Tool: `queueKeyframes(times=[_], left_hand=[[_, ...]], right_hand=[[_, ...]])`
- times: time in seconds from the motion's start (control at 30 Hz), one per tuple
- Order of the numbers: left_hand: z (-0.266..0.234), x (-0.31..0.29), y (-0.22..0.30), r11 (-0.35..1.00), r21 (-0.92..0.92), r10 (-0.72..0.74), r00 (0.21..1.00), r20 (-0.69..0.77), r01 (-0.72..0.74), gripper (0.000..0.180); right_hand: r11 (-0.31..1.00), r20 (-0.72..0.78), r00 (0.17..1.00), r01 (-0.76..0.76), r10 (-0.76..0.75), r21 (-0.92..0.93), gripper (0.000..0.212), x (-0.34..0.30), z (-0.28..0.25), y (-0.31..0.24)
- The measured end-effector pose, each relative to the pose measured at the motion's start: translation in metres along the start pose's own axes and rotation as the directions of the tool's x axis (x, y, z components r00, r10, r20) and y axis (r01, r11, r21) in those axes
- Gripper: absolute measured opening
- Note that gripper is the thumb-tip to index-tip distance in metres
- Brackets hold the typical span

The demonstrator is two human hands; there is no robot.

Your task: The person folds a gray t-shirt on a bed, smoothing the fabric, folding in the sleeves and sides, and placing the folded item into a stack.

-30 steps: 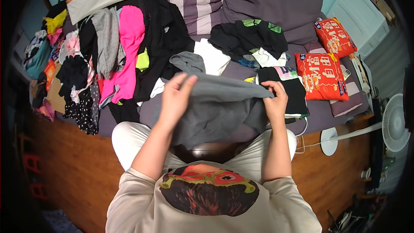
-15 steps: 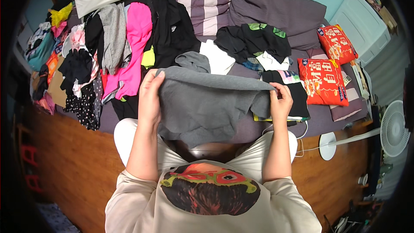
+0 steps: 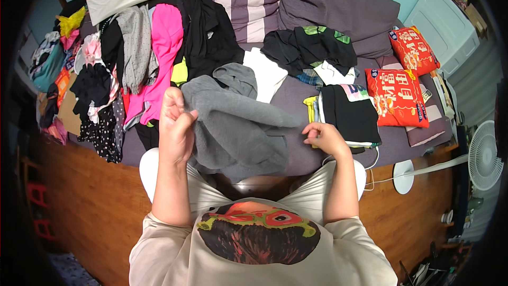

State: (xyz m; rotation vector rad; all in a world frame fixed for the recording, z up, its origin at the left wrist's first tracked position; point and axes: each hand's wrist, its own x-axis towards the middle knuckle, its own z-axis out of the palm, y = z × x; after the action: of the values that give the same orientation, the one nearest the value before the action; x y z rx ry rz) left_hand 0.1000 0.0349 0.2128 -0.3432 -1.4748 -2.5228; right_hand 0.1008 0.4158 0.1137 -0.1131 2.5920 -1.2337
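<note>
A soft dark grey garment [image 3: 238, 132] hangs in loose folds at the sofa's front edge, above my knees. My left hand [image 3: 176, 127] is closed on its left side, thumb and fingers pinched together at the edge. A long narrow part of the cloth stretches right and tapers off close to my right hand [image 3: 325, 139]. That hand has its fingers loosely curled, the thumb apart from them, and no cloth shows between them. Right of it lies a stack of folded clothes [image 3: 346, 116], black on top with yellow below.
Heaped clothes cover the sofa's left, including a pink garment [image 3: 166, 37] and a polka-dot one [image 3: 103, 135]. White cloth [image 3: 263, 74] and black clothes [image 3: 296, 50] lie farther back. Two red cushion-shaped packages [image 3: 397, 98] are right. A white fan [image 3: 485, 154] stands on the floor.
My right hand has come left and lower, and the grey cloth has slipped out of its fingers. The garment, stretched between both hands before, now sags. My left hand has shifted left and down.
</note>
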Motion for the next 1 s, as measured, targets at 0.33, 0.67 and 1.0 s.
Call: queueKeyframes(times=[0.33, 0.67, 1.0], left_hand=[[0.043, -0.023, -0.008, 0.902, 0.406, -0.341, 0.82, 0.46, 0.147, 0.072], [0.024, -0.015, -0.01, 0.627, 0.779, -0.506, 0.744, 0.436, -0.03, 0.046], [0.006, 0.037, 0.062, 0.244, 0.76, 0.106, 0.796, 0.596, -0.602, 0.022]], right_hand=[[0.763, -0.25, 0.86, 0.51, -0.445, 0.397, 0.066, -0.02, 0.056, -0.122], [0.875, -0.707, 0.569, 0.461, -0.419, -0.148, 0.02, -0.03, -0.016, -0.116], [0.808, -0.651, 0.497, 0.476, -0.573, -0.348, 0.01, -0.036, -0.058, -0.142]])
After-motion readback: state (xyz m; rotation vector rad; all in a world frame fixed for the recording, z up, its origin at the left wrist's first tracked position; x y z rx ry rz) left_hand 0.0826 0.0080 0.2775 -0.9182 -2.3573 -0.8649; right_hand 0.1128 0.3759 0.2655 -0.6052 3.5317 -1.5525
